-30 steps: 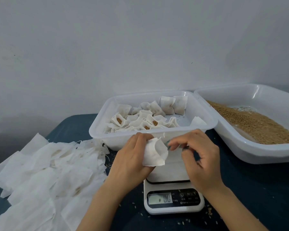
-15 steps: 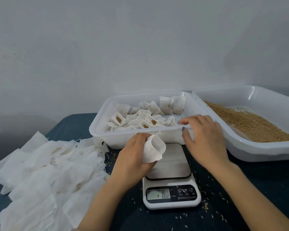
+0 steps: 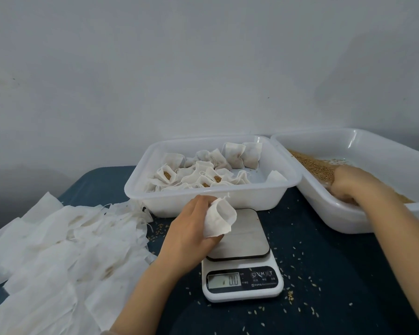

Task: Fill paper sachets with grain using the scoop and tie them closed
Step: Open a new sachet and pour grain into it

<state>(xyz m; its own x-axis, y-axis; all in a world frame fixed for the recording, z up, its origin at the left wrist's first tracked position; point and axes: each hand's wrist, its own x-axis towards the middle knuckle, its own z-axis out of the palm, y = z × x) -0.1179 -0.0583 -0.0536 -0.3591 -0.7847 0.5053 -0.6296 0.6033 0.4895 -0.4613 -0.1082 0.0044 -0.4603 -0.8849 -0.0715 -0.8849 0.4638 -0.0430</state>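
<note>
My left hand (image 3: 191, 228) holds an empty white paper sachet (image 3: 220, 217) with its mouth open, just above the left edge of the scale's plate. My right hand (image 3: 353, 187) reaches down into the right-hand white tub (image 3: 363, 221), its fingers buried among the brown grain (image 3: 317, 165). The fingers are blurred and partly hidden behind the tub wall, so I cannot tell whether they grip a scoop. No scoop shows anywhere.
A white tub (image 3: 228, 201) holding several filled sachets (image 3: 203, 175) stands behind the scale. A digital kitchen scale (image 3: 242, 269) reading 0.0 sits on the dark blue cloth. A heap of flat empty sachets (image 3: 58, 250) lies at the left. Loose grains scatter around the scale.
My right hand left the sachet, passed over the tub's rim and went right into the grain tub. My left hand kept the sachet in nearly the same place.
</note>
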